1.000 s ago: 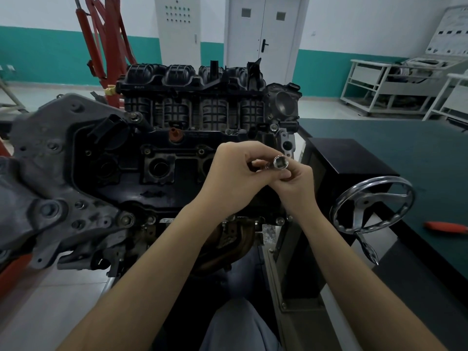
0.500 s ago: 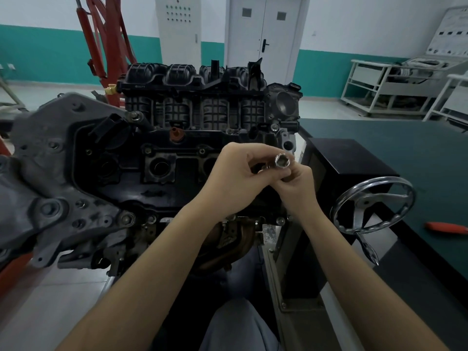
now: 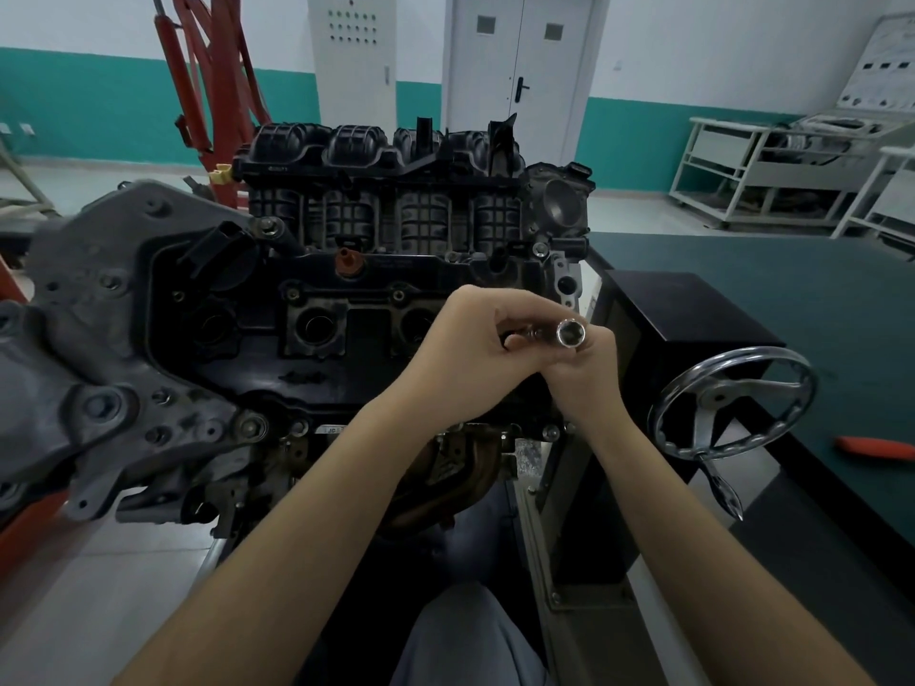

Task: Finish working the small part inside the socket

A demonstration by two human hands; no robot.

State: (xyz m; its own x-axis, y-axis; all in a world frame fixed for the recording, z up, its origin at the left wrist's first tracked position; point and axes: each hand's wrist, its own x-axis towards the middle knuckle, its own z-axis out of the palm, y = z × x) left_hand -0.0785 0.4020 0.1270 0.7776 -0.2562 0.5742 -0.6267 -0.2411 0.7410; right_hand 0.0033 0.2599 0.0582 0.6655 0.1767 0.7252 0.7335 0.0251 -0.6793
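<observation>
— Fingers (image 3: 515, 341) of the left hand (image 3: 470, 349) are curled round the dark shank end of a small tool; how do the arms sit?

— Both forearms rise from the lower edge and converge in front of the engine (image 3: 376, 269). That left hand lies knuckles up, its wrist bent toward the right. The right hand (image 3: 586, 373) is tucked under and behind it, fingers curled up against the tool from below, pinching near the bright end.

— And what surrounds them?

— Largest is the engine on its stand, black ribbed manifold on top, grey bracket to the left. To the right, a dark green counter (image 3: 792, 289) with a black box and a chrome handwheel (image 3: 733, 403); an orange-handled tool (image 3: 876, 448) lies further right on it.

— The held piece itself?

— A chrome socket (image 3: 571, 333), shiny and cylindrical, its open mouth turned toward the camera, fitted on a short extension. It is held in the air between both hands, just in front of the engine's right end.
</observation>
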